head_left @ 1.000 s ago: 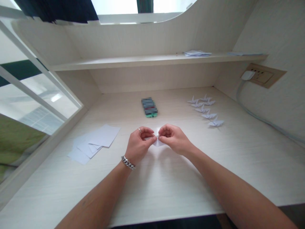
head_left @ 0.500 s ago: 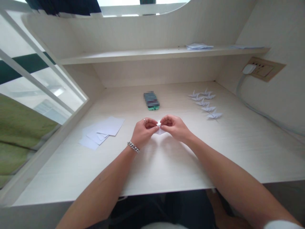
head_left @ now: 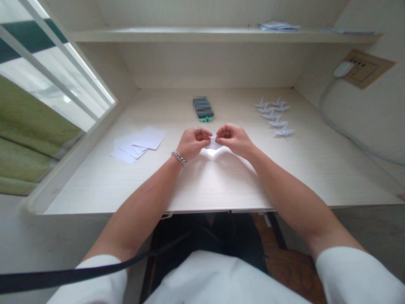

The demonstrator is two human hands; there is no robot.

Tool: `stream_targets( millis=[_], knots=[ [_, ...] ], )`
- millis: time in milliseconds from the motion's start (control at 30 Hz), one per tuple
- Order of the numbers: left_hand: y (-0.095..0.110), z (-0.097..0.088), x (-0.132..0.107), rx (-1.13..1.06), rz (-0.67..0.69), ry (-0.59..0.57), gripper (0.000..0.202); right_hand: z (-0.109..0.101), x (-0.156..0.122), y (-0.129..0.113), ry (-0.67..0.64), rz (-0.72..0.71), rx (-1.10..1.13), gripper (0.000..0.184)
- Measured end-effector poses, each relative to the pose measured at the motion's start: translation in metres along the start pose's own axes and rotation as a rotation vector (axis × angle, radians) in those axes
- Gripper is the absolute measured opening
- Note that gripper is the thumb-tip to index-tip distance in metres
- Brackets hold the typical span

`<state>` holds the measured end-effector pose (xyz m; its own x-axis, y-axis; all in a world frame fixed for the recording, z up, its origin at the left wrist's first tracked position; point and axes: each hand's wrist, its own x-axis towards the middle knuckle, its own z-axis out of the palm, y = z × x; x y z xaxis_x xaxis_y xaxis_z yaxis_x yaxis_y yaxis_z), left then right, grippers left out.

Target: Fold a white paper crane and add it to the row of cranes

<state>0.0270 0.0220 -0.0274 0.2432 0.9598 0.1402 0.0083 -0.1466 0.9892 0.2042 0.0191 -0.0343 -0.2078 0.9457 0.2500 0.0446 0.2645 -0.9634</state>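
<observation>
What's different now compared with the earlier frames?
The camera has tipped downward: everything on the desk sits higher in view, and more of the white shirt shows. Nothing was grasped or released; the left hand and right hand still pinch the small folded paper, fold changes too fine to tell. The paper sheets, phone and paper cranes stayed put.
</observation>
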Motion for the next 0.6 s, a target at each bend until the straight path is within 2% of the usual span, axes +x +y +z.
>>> stream_targets(
  millis=[200, 467, 600],
  knots=[
    [0.0029, -0.0023, -0.0019, -0.014, -0.003, -0.052, 0.023, 0.0025, -0.0016, -0.0026, -0.020, 0.005, 0.000, 0.022],
    [0.0030, -0.0020, -0.0015, 0.041, 0.029, 0.011, 0.020, 0.0024, -0.0003, -0.0027, -0.020, 0.033, 0.026, 0.020],
    [-0.0023, -0.0056, 0.0007, 0.059, 0.043, 0.005, 0.020, 0.0026, 0.0013, 0.0003, 0.012, 0.060, 0.053, 0.023]
  ],
)
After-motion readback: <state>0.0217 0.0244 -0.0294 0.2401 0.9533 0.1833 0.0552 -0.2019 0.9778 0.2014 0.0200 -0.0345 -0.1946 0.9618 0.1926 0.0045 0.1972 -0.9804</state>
